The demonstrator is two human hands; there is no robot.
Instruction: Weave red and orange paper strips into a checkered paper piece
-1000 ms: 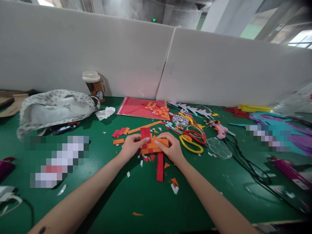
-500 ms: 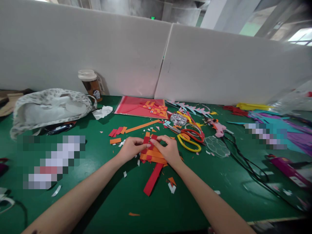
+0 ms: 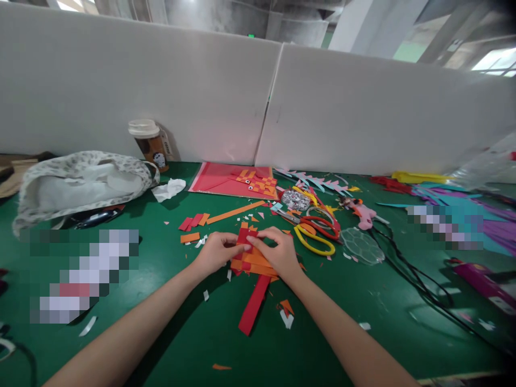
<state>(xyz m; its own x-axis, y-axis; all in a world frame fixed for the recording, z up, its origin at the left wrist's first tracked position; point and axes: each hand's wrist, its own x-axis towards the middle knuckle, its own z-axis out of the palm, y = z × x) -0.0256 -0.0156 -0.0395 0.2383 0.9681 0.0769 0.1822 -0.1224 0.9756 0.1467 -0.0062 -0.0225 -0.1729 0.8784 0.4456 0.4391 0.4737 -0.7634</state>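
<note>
Between my hands lies a woven piece of red and orange paper strips (image 3: 253, 264), resting at or just above the green table. My left hand (image 3: 217, 252) pinches its upper left part, with the thumb pressed on a red strip (image 3: 244, 235). From the other side my right hand (image 3: 281, 250) is closed on the upper right part, thumb and forefinger over the red paper. One long red strip (image 3: 255, 312) sticks out below the weave toward me. My fingers and palms hide some of the edges.
Scissors with red handles (image 3: 318, 226) and yellow-handled ones (image 3: 316, 243) lie right of my hands. Behind are a red sheet with a woven fish (image 3: 217, 177) and a lidded cup (image 3: 150, 142). A pink glue gun (image 3: 365, 215) trails a black cord; paper scraps (image 3: 287, 317) are scattered around.
The red strips at the top of the weave sat apart under my fingertips; they now look like one flat red piece. Both hands stay nearly in place, and the view has shifted slightly.
</note>
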